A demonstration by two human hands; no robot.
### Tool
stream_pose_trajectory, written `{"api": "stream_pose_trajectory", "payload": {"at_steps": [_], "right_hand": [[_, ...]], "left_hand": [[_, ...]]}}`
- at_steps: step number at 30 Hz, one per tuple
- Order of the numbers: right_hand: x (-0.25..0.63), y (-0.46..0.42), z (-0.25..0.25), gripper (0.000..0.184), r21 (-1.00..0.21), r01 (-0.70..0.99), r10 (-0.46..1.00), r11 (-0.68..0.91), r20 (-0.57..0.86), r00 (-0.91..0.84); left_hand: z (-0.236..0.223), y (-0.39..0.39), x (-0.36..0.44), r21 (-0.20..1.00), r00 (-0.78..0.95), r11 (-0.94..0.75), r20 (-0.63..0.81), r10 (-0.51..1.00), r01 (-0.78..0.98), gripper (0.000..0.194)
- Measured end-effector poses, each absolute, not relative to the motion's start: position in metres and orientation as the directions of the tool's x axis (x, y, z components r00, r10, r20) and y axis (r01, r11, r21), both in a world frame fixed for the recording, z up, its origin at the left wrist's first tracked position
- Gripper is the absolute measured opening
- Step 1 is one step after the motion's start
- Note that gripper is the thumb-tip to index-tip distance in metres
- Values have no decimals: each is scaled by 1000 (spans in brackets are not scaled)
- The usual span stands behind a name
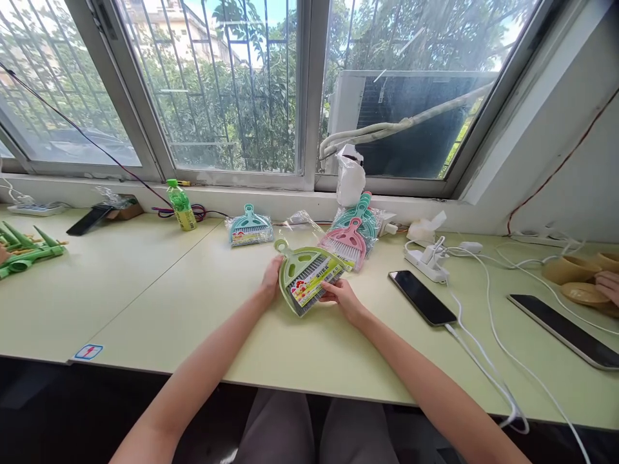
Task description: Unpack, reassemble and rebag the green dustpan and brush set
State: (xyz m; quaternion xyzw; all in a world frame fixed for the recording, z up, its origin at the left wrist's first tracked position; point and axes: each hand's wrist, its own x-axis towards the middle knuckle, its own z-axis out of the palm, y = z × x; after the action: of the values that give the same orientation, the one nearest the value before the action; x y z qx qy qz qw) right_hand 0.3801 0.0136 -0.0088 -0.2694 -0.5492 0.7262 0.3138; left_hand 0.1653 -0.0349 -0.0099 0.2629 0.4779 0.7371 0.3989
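Between my two hands is a green mini dustpan and brush set (302, 270), tilted, with a printed label card across its bristles. My left hand (272, 278) grips its left edge. Low on the right side, my right hand (341, 298) pinches the set by the label. Clear plastic film shows around its top. Behind it lie a pink dustpan set (349, 241) and a teal dustpan set (362, 216), both in clear wrap. Another teal dustpan set (250, 227), wrapped too, rests further back to the left.
A drink bottle (181, 206) stands by the window. To the right are a charging phone (422, 298), a power strip (426, 263), loose white cables and a second phone (563, 328). Another person's hand (608, 283) touches tan pieces at far right. Green plastic parts (31, 248) lie far left.
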Motion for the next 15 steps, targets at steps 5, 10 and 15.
{"api": "stream_pose_trajectory", "payload": {"at_steps": [5,10,15], "right_hand": [[379,16,-10,21,-945,-235,803,-228,-46,-594],[381,18,-9,14,-908,-316,837,-273,-63,-543],[382,21,-12,13,-890,-348,840,-295,-68,-539]], "left_hand": [[-8,-40,175,882,-326,-36,-136,936,-470,33],[-2,-51,177,939,-56,82,-106,993,-334,39],[0,-55,179,951,76,134,-117,990,-279,45]]}}
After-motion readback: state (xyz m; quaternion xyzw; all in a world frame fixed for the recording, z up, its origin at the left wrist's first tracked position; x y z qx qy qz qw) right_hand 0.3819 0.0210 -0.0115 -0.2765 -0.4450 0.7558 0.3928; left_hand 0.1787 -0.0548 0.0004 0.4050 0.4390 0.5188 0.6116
